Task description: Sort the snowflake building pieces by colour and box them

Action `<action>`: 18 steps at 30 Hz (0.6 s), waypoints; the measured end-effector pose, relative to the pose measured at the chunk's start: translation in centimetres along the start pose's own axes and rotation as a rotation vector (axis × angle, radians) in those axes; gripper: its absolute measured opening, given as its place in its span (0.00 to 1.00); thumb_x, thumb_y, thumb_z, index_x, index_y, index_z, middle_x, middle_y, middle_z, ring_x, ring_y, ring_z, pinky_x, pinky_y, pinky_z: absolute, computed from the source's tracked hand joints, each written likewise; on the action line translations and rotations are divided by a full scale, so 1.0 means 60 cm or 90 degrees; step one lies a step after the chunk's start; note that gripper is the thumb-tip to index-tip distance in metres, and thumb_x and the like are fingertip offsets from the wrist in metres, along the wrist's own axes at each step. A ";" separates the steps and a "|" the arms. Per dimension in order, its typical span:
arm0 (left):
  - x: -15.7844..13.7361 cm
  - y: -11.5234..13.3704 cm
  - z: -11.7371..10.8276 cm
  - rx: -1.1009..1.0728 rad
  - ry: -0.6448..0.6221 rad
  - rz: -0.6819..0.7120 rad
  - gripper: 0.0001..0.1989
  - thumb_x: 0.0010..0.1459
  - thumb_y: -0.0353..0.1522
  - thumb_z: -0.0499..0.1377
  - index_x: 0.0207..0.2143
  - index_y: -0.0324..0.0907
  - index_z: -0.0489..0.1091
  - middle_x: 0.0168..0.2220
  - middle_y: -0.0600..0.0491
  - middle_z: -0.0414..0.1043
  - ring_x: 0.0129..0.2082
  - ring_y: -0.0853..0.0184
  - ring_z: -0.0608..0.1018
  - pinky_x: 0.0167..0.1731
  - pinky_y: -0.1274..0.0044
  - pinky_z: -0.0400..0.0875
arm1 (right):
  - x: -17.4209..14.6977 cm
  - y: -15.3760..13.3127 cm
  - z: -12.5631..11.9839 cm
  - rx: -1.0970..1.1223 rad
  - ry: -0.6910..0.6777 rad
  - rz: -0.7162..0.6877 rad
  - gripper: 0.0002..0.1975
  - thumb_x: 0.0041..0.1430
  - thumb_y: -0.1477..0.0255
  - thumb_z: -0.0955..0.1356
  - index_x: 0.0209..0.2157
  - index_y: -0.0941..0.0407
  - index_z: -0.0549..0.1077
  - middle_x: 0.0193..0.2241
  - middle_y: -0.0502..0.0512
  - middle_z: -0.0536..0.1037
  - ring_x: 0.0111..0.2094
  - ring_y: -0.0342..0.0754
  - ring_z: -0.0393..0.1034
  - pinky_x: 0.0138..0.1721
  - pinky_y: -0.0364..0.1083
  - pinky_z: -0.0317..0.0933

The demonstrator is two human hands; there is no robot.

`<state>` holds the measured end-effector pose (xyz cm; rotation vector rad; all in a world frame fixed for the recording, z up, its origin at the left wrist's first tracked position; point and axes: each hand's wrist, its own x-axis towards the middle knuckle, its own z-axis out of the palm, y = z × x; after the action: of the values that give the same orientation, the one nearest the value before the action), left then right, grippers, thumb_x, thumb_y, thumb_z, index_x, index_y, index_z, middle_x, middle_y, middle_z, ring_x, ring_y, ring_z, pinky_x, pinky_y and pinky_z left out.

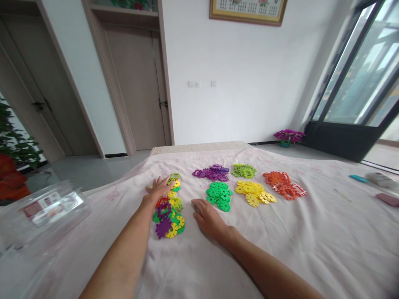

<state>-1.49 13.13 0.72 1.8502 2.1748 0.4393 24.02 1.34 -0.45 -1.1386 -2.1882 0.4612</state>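
Note:
A mixed pile of plastic interlocking pieces in purple, green, yellow and red lies in front of me. My left hand rests at the far end of this pile, fingers spread, partly covering pieces there. A lime-green square piece shows beside its fingertips. My right hand lies low on the cloth with its fingers loosely extended, and I see nothing in it. It is between the mixed pile and a heap of green flower-shaped discs, nearest to that heap.
Separate heaps of purple pieces, lime-green pieces, yellow discs and orange-red pieces lie across the cloth-covered table. Clear plastic boxes stand at the left edge. A blue item lies far right.

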 end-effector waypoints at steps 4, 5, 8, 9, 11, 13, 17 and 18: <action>0.002 0.001 0.004 -0.014 -0.007 0.075 0.32 0.58 0.51 0.51 0.63 0.53 0.62 0.68 0.45 0.56 0.67 0.44 0.57 0.60 0.46 0.48 | -0.006 -0.011 0.003 -0.047 -0.016 -0.016 0.16 0.62 0.77 0.63 0.50 0.57 0.73 0.51 0.60 0.75 0.54 0.51 0.65 0.58 0.48 0.56; -0.005 0.002 0.004 -0.018 -0.006 0.098 0.31 0.58 0.50 0.52 0.62 0.52 0.63 0.67 0.45 0.59 0.66 0.46 0.59 0.61 0.49 0.49 | -0.004 -0.012 0.002 -0.057 -0.018 -0.016 0.16 0.62 0.77 0.62 0.50 0.57 0.73 0.50 0.60 0.75 0.53 0.50 0.66 0.57 0.47 0.56; -0.033 0.002 0.003 -0.031 -0.002 0.161 0.28 0.58 0.46 0.54 0.61 0.51 0.65 0.64 0.47 0.64 0.64 0.51 0.64 0.62 0.56 0.54 | 0.001 -0.014 0.002 -0.086 -0.022 -0.016 0.14 0.63 0.77 0.62 0.48 0.57 0.73 0.47 0.60 0.75 0.51 0.50 0.66 0.55 0.47 0.56; -0.045 0.002 0.002 -0.036 -0.001 0.180 0.28 0.58 0.45 0.54 0.60 0.51 0.65 0.63 0.47 0.65 0.63 0.52 0.66 0.61 0.59 0.55 | 0.001 -0.014 0.003 -0.093 -0.020 -0.017 0.13 0.63 0.77 0.62 0.47 0.57 0.73 0.46 0.60 0.76 0.50 0.50 0.66 0.54 0.47 0.56; -0.069 0.001 -0.002 -0.047 0.001 0.214 0.26 0.59 0.43 0.54 0.60 0.51 0.66 0.62 0.49 0.67 0.62 0.55 0.68 0.61 0.63 0.58 | 0.001 -0.016 0.004 -0.104 -0.018 -0.023 0.12 0.64 0.77 0.62 0.46 0.58 0.73 0.45 0.60 0.76 0.49 0.49 0.66 0.53 0.46 0.56; -0.093 -0.001 -0.007 -0.062 0.001 0.245 0.25 0.60 0.43 0.54 0.59 0.52 0.67 0.61 0.51 0.69 0.60 0.57 0.70 0.60 0.66 0.60 | -0.001 -0.018 0.005 -0.114 -0.015 -0.028 0.12 0.65 0.77 0.61 0.45 0.58 0.73 0.44 0.60 0.76 0.49 0.49 0.66 0.53 0.45 0.56; -0.136 -0.010 -0.020 -0.102 -0.005 0.285 0.22 0.62 0.44 0.51 0.55 0.50 0.72 0.57 0.53 0.73 0.57 0.62 0.74 0.58 0.72 0.63 | -0.002 -0.018 0.005 -0.120 -0.019 -0.048 0.12 0.65 0.77 0.61 0.45 0.59 0.74 0.44 0.60 0.76 0.49 0.48 0.66 0.53 0.45 0.55; -0.145 -0.014 -0.022 -0.114 -0.001 0.287 0.22 0.63 0.44 0.49 0.54 0.49 0.72 0.57 0.53 0.73 0.57 0.63 0.74 0.58 0.73 0.64 | -0.002 -0.018 0.005 -0.118 -0.019 -0.052 0.12 0.65 0.78 0.61 0.45 0.59 0.74 0.45 0.60 0.76 0.50 0.48 0.66 0.53 0.45 0.55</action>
<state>-1.39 4.32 1.59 2.2252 1.6405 0.6927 23.21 0.60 -0.11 -1.1389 -2.3317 0.2449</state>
